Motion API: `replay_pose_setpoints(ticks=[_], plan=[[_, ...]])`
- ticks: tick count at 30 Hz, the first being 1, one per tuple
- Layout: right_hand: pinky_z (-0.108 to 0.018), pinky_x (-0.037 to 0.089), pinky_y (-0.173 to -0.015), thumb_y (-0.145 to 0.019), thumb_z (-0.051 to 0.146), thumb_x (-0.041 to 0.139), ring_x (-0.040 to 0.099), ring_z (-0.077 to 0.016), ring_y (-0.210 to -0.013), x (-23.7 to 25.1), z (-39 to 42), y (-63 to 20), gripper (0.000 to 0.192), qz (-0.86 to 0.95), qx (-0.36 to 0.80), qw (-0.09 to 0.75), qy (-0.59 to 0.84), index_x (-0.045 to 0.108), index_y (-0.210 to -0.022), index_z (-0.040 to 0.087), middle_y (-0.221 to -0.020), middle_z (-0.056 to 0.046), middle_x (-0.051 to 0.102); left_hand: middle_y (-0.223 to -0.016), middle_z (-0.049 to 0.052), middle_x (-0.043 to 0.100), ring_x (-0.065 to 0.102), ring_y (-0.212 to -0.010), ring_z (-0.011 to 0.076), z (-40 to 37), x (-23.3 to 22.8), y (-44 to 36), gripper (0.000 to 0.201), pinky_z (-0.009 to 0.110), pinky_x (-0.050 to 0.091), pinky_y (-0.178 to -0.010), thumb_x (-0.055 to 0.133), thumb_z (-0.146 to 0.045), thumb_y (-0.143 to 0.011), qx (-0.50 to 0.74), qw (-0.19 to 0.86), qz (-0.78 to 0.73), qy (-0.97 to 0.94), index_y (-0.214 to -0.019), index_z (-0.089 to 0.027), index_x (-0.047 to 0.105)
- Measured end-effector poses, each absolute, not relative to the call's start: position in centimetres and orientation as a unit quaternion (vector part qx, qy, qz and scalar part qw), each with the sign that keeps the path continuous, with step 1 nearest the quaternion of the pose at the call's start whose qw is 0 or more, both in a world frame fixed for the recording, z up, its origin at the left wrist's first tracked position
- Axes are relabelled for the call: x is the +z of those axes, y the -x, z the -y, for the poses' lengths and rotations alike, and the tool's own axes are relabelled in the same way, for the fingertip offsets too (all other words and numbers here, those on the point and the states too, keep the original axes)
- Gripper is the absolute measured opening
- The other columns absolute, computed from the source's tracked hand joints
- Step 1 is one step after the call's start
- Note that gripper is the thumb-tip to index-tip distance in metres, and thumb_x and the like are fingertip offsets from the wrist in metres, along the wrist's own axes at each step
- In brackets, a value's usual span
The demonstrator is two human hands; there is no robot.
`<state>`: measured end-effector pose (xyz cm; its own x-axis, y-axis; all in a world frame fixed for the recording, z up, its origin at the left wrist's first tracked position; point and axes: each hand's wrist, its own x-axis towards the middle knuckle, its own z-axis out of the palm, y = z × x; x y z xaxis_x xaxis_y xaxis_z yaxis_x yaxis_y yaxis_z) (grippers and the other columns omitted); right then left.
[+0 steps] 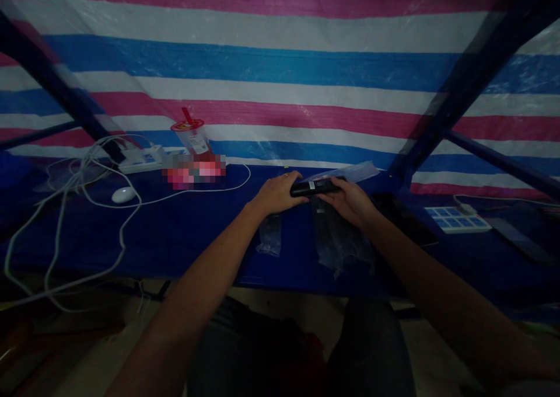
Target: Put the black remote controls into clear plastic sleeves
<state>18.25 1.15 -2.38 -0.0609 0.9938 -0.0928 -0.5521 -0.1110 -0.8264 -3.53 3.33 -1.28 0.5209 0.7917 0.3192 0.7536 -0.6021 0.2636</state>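
A slim black device (315, 187), like a remote control, is held level just above the dark blue table (184, 233). My left hand (275, 194) grips its left end and my right hand (350, 201) holds its right end from below. Clear plastic bags lie around it: a small one (270, 236) under my left wrist, a larger crumpled one (339, 242) under my right hand, and another (350, 172) just behind the device.
At the back left stand a plastic cup with a red straw (192, 135), a white power strip (142, 159), a white mouse (123, 195) and loose white cables (65, 222). A white-and-blue panel (457, 219) lies at the right. Dark blue frame bars (441, 117) cross a striped tarp.
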Motion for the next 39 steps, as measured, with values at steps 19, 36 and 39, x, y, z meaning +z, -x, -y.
replay_pose_setpoints(ticks=[19,36,39], plan=[[-0.048,0.063,-0.092,-0.086,0.013,0.072,0.077,-0.0260,-0.091,-2.5,-0.6,-18.3,0.009,0.342,0.659,0.580,0.335,0.068,-0.092,0.018,-0.095,-0.006,0.077,-0.082,0.000,0.063,0.058,-0.077,0.0170,-4.6,-2.0,4.8,0.053,0.028,0.039,-0.068,0.086,-0.050,-0.066,0.290,0.229,-0.411,-0.834,-0.101,-0.018,0.063],[-0.049,0.062,-0.094,-0.084,0.016,0.071,0.076,-0.0248,-0.090,-2.1,-0.4,-17.8,0.009,0.344,0.631,0.597,0.356,0.065,-0.091,0.019,-0.096,-0.005,0.075,-0.060,0.006,0.064,0.061,-0.051,0.0126,-4.6,-0.8,4.4,0.014,0.025,0.042,-0.050,0.075,-0.020,-0.084,0.333,0.611,-0.470,-0.544,-0.078,-0.012,0.066],[-0.047,0.063,-0.092,-0.083,0.018,0.073,0.076,-0.0235,-0.089,-1.9,-0.3,-17.8,0.012,0.353,0.624,0.600,0.355,0.065,-0.091,0.021,-0.094,-0.004,0.076,-0.060,0.004,0.063,0.061,-0.050,0.0124,-4.3,-0.4,4.2,0.013,0.024,0.039,-0.048,0.075,-0.017,-0.082,0.338,0.604,-0.475,-0.543,-0.078,-0.012,0.064]])
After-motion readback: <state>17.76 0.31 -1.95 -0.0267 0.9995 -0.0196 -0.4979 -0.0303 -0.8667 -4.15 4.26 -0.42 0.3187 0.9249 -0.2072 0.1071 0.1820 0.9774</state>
